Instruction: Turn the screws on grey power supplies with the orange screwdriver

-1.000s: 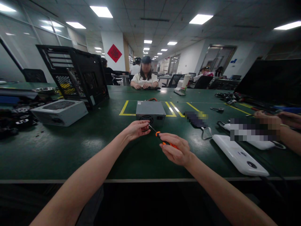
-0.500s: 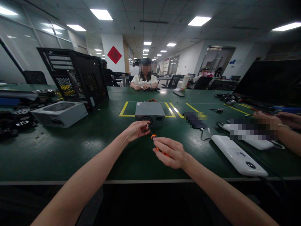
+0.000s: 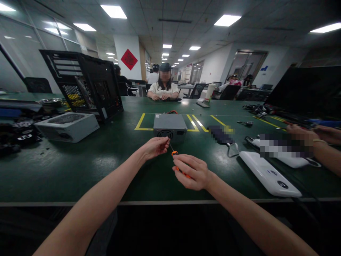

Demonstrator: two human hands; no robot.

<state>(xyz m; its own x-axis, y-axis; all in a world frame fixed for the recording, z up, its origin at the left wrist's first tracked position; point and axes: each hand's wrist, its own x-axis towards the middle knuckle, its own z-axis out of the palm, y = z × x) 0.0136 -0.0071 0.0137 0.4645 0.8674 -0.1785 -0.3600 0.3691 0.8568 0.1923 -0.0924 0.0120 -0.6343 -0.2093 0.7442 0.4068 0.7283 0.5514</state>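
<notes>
beside left fingers (image 3: 163,142), perhaps touching, screwdriver tip (image 3: 170,144)

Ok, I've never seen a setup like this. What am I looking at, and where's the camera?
There's no machine: a person's two bare hands serve as the grip. The view comes from one head-worn camera, looking forward and down. The right hand holds an orange-handled screwdriver; the left hand is at its tip, but whether it pinches something small, I can't tell. Just beyond, on the green table, sits a grey metal box. To its left are another box and a black computer case. A co-worker's hand shows at far right.
</notes>
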